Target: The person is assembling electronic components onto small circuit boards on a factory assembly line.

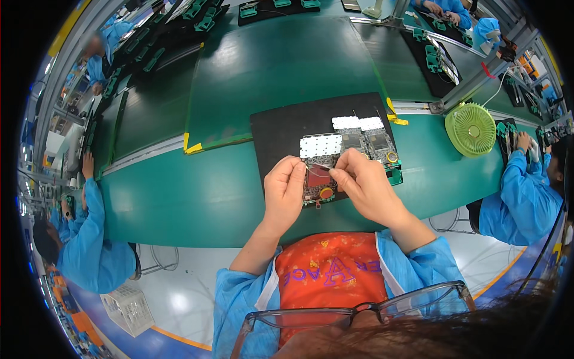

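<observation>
Circuit board point(320, 159) lies near the table's near edge, on the near part of a black mat point(286, 124), probably there to cushion it within easy reach. Left hand point(283, 190) is at the board's left edge, thumb and forefinger pressed together, likely steadying it; whether they also pinch something, I cannot tell. Right hand point(369, 186) pinches a slender piece point(321, 167) between thumb and forefinger, above the board's red patch point(318, 178), perhaps for fine control. Similar boards point(379, 142) sit toward the mat's right edge, seemingly kept close by. Purple lettering marks the red garment front point(332, 263); any print on the boards is too small to read.
</observation>
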{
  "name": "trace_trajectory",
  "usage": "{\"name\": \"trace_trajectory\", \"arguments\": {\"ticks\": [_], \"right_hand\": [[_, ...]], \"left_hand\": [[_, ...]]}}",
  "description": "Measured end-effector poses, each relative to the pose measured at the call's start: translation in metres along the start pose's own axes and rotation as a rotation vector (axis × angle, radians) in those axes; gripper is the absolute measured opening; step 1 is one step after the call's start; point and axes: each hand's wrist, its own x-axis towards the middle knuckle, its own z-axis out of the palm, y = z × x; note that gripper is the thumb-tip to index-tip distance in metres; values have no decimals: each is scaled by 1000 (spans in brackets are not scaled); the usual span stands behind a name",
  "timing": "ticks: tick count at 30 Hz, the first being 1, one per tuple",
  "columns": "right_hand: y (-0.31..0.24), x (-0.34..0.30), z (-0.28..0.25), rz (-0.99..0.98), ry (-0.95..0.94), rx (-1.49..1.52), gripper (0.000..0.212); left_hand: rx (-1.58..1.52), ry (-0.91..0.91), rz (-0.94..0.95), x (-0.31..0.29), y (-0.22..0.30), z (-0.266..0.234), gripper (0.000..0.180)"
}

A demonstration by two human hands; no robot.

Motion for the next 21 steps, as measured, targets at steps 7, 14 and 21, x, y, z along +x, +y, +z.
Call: {"name": "trace_trajectory", "arguments": {"ticks": [7, 14, 21], "right_hand": [[0, 4, 3, 112, -17, 84, 22], [-7, 7, 2, 206, -72, 197, 18], [11, 9, 13, 212, -60, 285, 16]], "left_hand": [[-5, -6, 21, -1, -5, 0, 16], [41, -6, 35, 1, -2, 0, 17], [-2, 14, 7, 2, -7, 1, 17]]}}
